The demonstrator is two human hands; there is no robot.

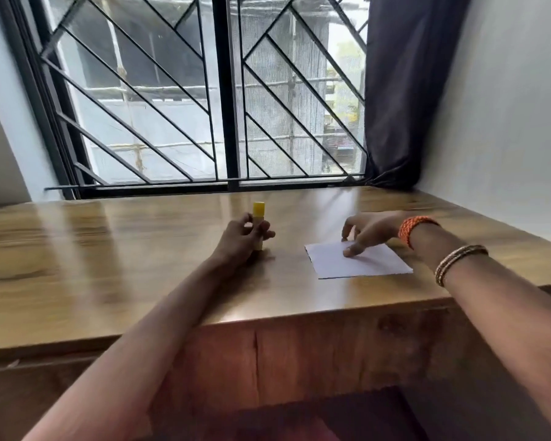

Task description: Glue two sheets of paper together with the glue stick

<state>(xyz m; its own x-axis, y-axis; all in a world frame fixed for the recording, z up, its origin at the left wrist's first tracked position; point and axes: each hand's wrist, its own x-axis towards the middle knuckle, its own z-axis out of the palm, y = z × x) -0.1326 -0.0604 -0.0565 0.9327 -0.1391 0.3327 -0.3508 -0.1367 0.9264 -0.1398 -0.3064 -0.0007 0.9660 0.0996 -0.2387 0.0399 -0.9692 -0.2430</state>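
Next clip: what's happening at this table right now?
A person sits at a wooden table by a barred window. The left hand holds a yellow glue stick upright on the tabletop, cap still on. The right hand rests its fingertips on white paper lying flat near the table's front edge. No glue appears applied yet.

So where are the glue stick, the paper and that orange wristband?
glue stick (pixel 258 209): head view, on its yellow cap.
paper (pixel 368 265): head view, on its bare white middle.
orange wristband (pixel 411 226): head view, on the band's top.
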